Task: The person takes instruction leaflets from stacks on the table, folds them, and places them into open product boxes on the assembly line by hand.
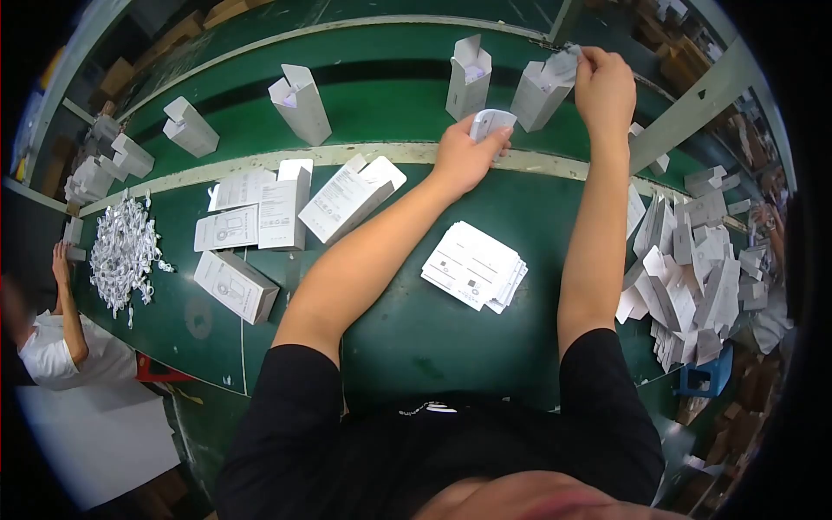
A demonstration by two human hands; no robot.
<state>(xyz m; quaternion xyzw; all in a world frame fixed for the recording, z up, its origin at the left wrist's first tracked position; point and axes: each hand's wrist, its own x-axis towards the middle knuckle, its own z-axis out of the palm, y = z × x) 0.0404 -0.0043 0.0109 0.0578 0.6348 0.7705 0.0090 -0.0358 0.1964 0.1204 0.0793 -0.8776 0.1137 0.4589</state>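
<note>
My left hand is closed round a small white device, held above the belt's near edge. At the upper right, my right hand pinches something at the top of an open white box on the green belt; a greyish plastic piece shows beside the fingers, partly hidden. Just left of that box stands another open white box. A stack of printed white sheets lies on the green table between my forearms.
More open boxes stand along the belt to the left. Several white boxes lie at centre left, beside a pile of white cables. Flattened cartons are heaped at right. Another person is at the far left.
</note>
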